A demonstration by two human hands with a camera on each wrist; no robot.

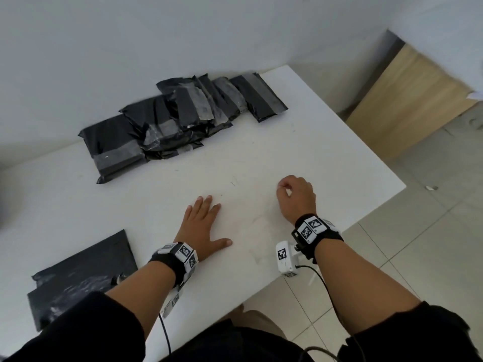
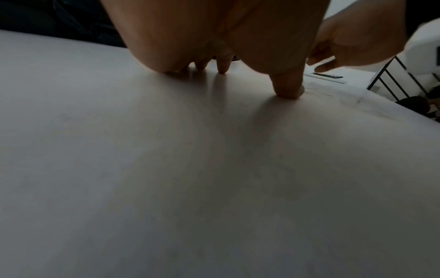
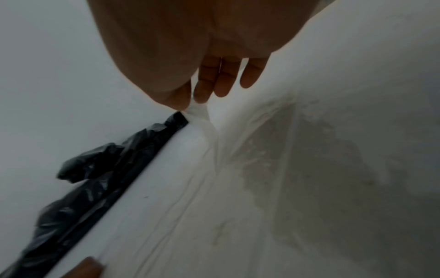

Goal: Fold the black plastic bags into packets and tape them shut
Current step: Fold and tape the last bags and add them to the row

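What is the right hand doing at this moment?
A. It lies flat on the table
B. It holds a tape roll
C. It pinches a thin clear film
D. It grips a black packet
C: the right hand pinches a clear film between thumb and fingertips, lifting it off the table.

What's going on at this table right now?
A person is packing at a white table. The left hand lies flat, fingers spread, on a thin clear plastic sheet; the right hand pinches that sheet and lifts its edge. A pile of folded, taped black packets sits by the wall, and flat black bags wait at the left.
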